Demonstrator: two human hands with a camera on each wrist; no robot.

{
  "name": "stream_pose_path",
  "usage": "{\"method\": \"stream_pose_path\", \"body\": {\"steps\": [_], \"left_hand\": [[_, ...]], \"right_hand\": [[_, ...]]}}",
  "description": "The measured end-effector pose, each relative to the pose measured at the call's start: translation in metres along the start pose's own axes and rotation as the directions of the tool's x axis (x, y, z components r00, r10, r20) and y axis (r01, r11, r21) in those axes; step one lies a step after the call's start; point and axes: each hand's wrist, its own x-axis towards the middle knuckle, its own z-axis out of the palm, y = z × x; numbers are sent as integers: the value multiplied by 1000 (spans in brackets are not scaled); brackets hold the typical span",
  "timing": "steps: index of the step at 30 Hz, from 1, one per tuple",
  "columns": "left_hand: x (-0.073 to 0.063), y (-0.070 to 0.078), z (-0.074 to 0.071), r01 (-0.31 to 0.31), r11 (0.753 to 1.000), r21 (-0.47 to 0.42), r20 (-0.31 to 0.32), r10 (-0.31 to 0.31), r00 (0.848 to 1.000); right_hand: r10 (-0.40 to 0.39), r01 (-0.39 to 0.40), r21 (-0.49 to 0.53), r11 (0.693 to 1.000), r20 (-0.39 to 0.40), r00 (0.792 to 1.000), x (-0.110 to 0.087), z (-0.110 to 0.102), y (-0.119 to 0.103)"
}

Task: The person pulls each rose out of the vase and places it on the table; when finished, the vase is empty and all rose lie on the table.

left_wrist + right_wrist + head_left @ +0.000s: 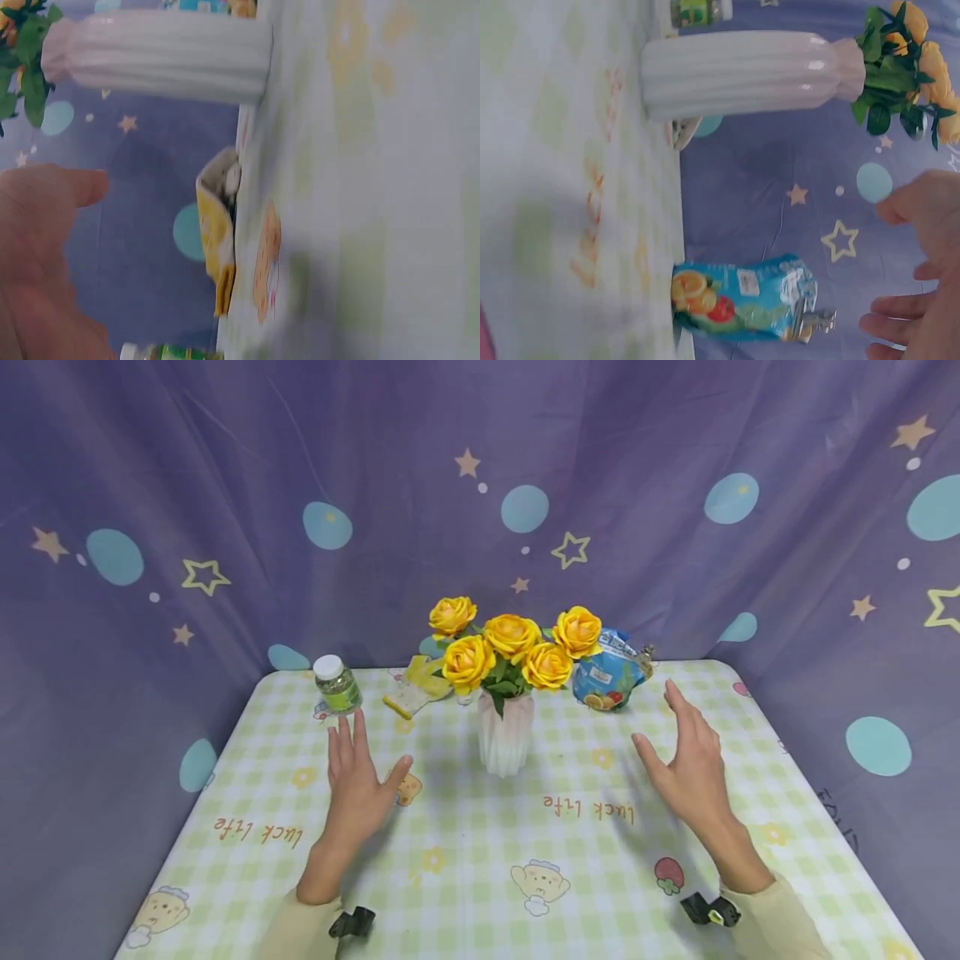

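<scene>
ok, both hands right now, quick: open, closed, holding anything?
Left hand: open, holding nothing.
Right hand: open, holding nothing.

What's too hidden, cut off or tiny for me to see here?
- Yellow roses: lower stem ends hidden inside the vase, head view.
- Blue bag: upper left part hidden behind a rose, head view.
- Jar: label writing too tiny, head view; cut off by bottom edge, left wrist view.
- Left hand: cut off by left edge, left wrist view.
</scene>
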Motion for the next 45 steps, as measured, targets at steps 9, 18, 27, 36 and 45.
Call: {"method": "stream_pose_path", "body": {"steps": [9,18,27,36,45], "left_hand": [[3,34,32,43,976,-214,30,-37,999],[2,57,70,26,836,-548,-9,-37,999],[-3,69,97,-78,742,-666,-106,9,994],[4,73,121,-54,704,-708,-140,-65,988],[7,76,139,-40,710,-703,-162,-105,981]], "right_hand": [[47,25,322,946,-215,975,10,19,-32],[154,38,681,731,-219,963,15,41,-55],[276,35,846,532,-213,937,23,57,-76],[354,30,907,420,-195,915,39,74,-91],[352,12,910,414,-172,920,39,90,-98]]}}
